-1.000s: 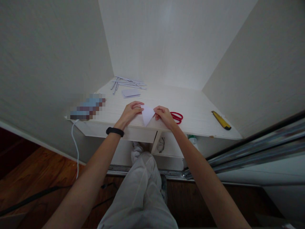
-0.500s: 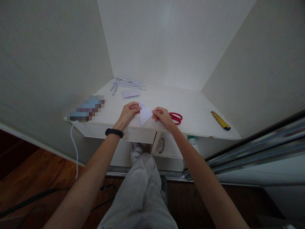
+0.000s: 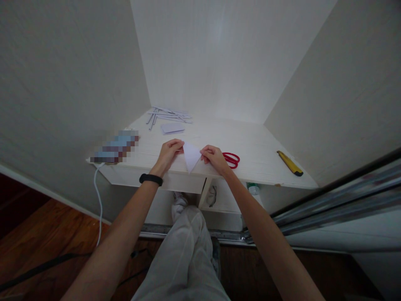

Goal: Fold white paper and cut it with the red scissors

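Paper triangle (image 3: 191,155) sat near the front edge of the white counter (image 3: 257,142), point toward the person, folded white sheet by the look of it. Left hand (image 3: 169,152) pinched its upper left corner, fingers curled onto the sheet. Right hand (image 3: 214,156) pinched the upper right corner the same way. Both hands closed on the paper, not spread.

Handling, my read: very light, thin, floppy, creases easily, tears if pulled apart. Best held at the corners or along the folded edge, flat against the counter.

Red-handled scissors (image 3: 232,159) lay just beside the right hand, touching or nearly, couldn't tell. Yellow utility knife (image 3: 290,163) sat well to the right near the wall. Small folded paper piece (image 3: 172,128) and a pile of paper strips (image 3: 168,114) lay at the back. Blurred-out object (image 3: 115,146) on the left edge, white cable (image 3: 97,196) hanging down from it. Black wristband (image 3: 151,179) on the left wrist.
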The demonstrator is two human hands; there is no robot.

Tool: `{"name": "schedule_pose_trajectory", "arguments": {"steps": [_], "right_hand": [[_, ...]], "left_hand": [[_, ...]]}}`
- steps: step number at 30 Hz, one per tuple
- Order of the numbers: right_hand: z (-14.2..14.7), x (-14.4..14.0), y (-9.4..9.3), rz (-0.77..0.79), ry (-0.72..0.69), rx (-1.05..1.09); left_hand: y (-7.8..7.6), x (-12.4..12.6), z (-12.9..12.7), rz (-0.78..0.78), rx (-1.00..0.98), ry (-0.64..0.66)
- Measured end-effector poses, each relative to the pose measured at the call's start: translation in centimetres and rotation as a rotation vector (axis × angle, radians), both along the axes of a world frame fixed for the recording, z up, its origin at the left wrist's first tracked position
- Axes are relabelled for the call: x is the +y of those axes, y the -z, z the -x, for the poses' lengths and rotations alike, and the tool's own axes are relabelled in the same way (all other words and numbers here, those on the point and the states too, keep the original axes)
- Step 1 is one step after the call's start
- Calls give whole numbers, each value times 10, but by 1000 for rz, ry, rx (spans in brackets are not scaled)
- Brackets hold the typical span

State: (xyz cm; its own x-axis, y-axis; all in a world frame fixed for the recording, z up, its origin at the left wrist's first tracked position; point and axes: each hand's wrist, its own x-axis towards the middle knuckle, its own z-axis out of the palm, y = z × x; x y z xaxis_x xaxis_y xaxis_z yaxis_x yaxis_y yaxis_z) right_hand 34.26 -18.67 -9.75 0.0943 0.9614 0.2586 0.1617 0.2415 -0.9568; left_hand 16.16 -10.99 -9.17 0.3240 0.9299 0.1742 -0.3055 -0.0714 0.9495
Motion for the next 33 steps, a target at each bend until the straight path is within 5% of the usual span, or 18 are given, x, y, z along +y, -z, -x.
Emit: {"name": "schedule_pose_trajectory", "arguments": {"steps": [33], "right_hand": [[-3, 3, 6, 49, -24, -132]], "left_hand": [[12, 13, 0, 30, 131, -66]]}}
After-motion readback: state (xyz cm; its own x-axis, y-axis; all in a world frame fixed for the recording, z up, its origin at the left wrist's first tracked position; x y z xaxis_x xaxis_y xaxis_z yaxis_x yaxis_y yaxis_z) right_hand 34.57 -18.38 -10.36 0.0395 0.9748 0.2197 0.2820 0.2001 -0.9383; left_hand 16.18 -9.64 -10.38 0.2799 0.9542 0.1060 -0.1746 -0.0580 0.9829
